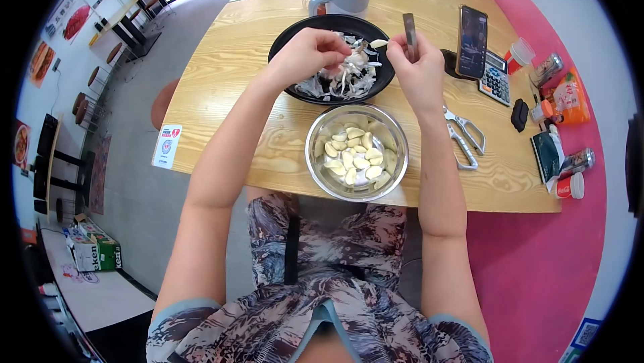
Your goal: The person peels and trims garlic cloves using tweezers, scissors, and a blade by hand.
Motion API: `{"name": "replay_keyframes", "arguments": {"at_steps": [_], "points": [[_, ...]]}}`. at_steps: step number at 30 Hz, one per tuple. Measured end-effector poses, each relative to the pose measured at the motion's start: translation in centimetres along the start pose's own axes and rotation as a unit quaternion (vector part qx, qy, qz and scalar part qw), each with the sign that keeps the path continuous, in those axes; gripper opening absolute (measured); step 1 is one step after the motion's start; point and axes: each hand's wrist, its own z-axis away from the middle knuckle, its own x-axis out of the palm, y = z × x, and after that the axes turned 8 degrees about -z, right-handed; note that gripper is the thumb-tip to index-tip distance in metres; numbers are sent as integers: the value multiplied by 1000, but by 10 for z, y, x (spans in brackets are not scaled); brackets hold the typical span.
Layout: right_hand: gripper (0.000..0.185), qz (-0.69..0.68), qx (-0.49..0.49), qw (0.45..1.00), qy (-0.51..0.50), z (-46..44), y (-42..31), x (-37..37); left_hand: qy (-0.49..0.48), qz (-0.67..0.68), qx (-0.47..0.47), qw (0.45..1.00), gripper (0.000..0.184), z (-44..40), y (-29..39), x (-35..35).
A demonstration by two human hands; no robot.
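Seen from above, a person's two bare arms reach across a wooden tabletop (282,155). The left hand (305,52) is over a black plate (279,46) heaped with papery white garlic skins (359,84). Its fingers are curled, with the tips close to the heap; whether they are clamped on anything, I cannot tell. The right hand (421,71), just beyond the plate's right edge, has its fingers closed around a small knife (410,33), whose flat metal end points away from the person. A pale garlic clove (379,43) sits at that hand's fingertips, by the plate's right rim.

Nearer the person, just below the plate, a shiny metal bowl (312,162) holds a loose pile of peeled cloves (355,153). Behind the plate stands a grey mug (348,2) with dark contents. Right of the right hand, a phone (472,42) is propped upright beside a calculator (495,86). Silver scissors (461,151) lie near the right forearm.
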Motion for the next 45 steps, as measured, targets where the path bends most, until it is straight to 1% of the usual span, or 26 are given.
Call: {"name": "replay_keyframes", "arguments": {"at_steps": [2, 4, 5, 6, 9, 10, 13, 16, 17, 18, 20, 21, 22, 24, 26, 28, 30, 32, 33, 34, 37, 39, 40, 42, 43, 45], "points": [[10, -8, -18, 1000, -1, 0, 2, 1, 9, -31, 12, 999, 14, 6, -3, 2], [10, -5, -19, 1000, -3, 0, 0, 1, -12, -250, -14, 968, 11, 22, 10, 6], [10, -1, -19, 1000, -7, 1, -1, 0, -61, -344, 4, 937, 22, 26, 8, 3], [10, -4, -18, 1000, -7, 2, -2, 0, -62, -346, 2, 936, 22, 26, 10, 4], [10, -5, -14, 1000, -4, 2, -5, 2, -115, -479, -74, 867, 47, 20, 20, 10], [10, -9, -25, 1000, -2, 2, -1, 2, -114, -480, -75, 867, 47, 15, 23, 13], [10, -16, -34, 999, -4, 2, -4, 2, -95, -612, -23, 785, 46, 9, 36, 15], [10, -15, -35, 999, 2, 1, -5, -1, -38, -597, 4, 801, 33, -2, 30, 1], [10, -9, -37, 999, 8, 1, -5, -2, -65, -550, 33, 832, 15, -1, 27, -8], [10, -11, -35, 999, 11, 1, -4, -2, -68, -551, 34, 831, 15, 1, 22, -14], [10, -19, -39, 999, 8, -1, -3, -2, 11, -442, 136, 887, 18, 2, 13, -24], [10, -20, -38, 999, 10, -1, -3, -2, -19, -398, 94, 912, 31, 5, 24, -27], [10, -24, -37, 999, 10, -1, -2, -2, -19, -400, 94, 912, 31, 5, 22, -30], [10, -30, -35, 999, 11, -1, -2, -2, -35, -94, 32, 994, 36, 5, 21, -35], [11, -22, -44, 999, 15, 0, -3, -2, -62, -77, 33, 995, 40, 10, 28, -36], [11, -25, -46, 999, 17, 0, -5, -2, -43, 60, -52, 996, 41, 17, 37, -32], [11, -26, -47, 998, 17, 1, -5, -2, -54, 66, -55, 995, 49, 16, 27, -32], [11, -26, -42, 999, 15, 1, -5, -3, -81, 128, -137, 979, 59, 18, 28, -27], [11, -26, -42, 999, 14, 1, -5, -2, -89, 94, -142, 981, 67, 17, 24, -23], [10, -32, -45, 998, 15, 1, -5, -2, -94, 87, -176, 976, 65, 16, 21, -21], [10, -36, -50, 998, 12, 0, -3, -2, -84, 39, -164, 982, 61, 15, 20, -21], [10, -33, -50, 998, 8, -1, -2, -2, -13, -28, -57, 998, 45, 11, 19, -22], [10, -31, -49, 998, 1, 0, -2, -1, -13, -27, -57, 998, 45, 8, 22, -24], [10, -28, -49, 998, -7, 0, -2, 0, 47, -157, -42, 986, 28, 2, 28, -28], [9, -29, -37, 999, -19, 1, -2, 0, 109, -178, 9, 978, 21, 3, 29, -23], [9, -27, -27, 999, -35, 0, 0, 1, 95, -138, 27, 985, 21, 7, 33, -15]]}}
